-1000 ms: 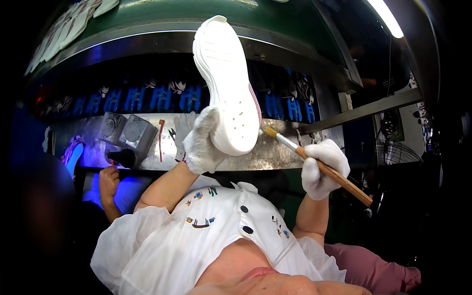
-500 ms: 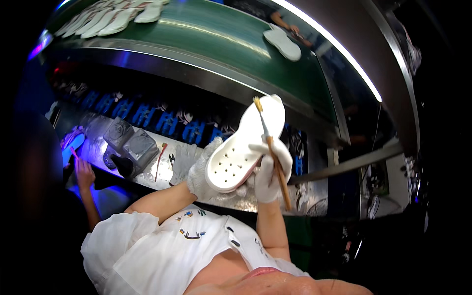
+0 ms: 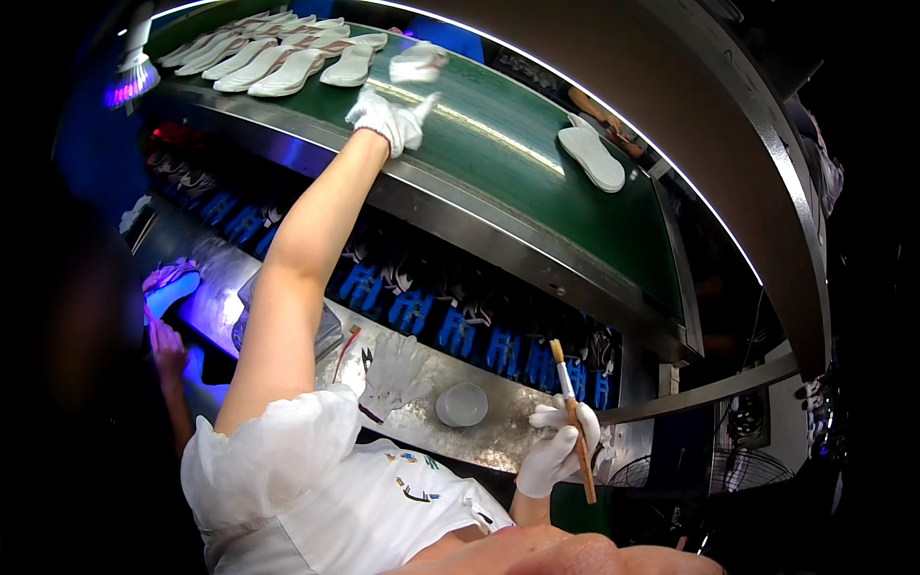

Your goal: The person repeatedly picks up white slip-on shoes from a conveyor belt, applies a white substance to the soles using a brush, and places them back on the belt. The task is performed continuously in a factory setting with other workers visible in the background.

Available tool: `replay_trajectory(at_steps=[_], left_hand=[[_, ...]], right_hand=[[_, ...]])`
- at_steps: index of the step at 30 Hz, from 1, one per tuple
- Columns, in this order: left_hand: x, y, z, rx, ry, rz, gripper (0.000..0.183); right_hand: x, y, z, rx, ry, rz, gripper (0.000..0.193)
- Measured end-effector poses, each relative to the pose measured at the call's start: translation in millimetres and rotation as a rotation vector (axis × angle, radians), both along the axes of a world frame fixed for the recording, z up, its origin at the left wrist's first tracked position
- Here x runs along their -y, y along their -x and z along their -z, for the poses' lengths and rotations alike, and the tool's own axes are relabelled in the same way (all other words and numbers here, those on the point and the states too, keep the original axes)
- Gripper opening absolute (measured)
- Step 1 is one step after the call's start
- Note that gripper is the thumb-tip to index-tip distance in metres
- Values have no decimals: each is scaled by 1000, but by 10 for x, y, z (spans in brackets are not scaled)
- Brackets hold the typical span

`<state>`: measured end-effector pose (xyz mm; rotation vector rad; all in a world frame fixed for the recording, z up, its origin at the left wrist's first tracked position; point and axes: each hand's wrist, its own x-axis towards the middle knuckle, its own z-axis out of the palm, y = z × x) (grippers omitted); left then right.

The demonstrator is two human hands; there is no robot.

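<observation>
My left hand (image 3: 388, 123), in a white glove, is stretched out over the green conveyor belt (image 3: 489, 158). Its fingers are spread, with nothing between them. Just beyond the fingertips is a white shoe (image 3: 419, 63), smeared by motion, so its shape is hard to make out. Several white soles with pinkish parts (image 3: 287, 69) lie in rows to the left of it. Lower right, my gloved right hand (image 3: 561, 446) grips a paintbrush (image 3: 575, 417) by its wooden handle, bristles upward. A clear round cup (image 3: 462, 404) stands on the metal bench to the left of that hand.
A lone white sole (image 3: 591, 153) lies at the belt's right end. Below the belt runs a dark rack with blue holders (image 3: 407, 311). On the bench (image 3: 498, 436) are a spare glove (image 3: 395, 369) and a red-handled brush (image 3: 347, 353). Another person's hand (image 3: 168, 347) is at the left.
My left hand has let go of the white clog and swung up and left over the belt. My right hand has lowered to the right with the paintbrush. The view has shifted.
</observation>
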<state>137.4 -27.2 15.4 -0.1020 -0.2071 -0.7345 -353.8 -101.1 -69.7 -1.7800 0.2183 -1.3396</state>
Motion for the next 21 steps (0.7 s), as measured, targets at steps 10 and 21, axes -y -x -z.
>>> replay_trajectory(at_steps=[10, 21], left_hand=[[1789, 36, -37, 1315, -1757, -674, 60], [3705, 1293, -87, 2269, -1334, -1434, 50]], right_hand=[[-9, 348, 79, -92, -155, 134, 28], [-68, 647, 151, -247, -303, 447, 29]])
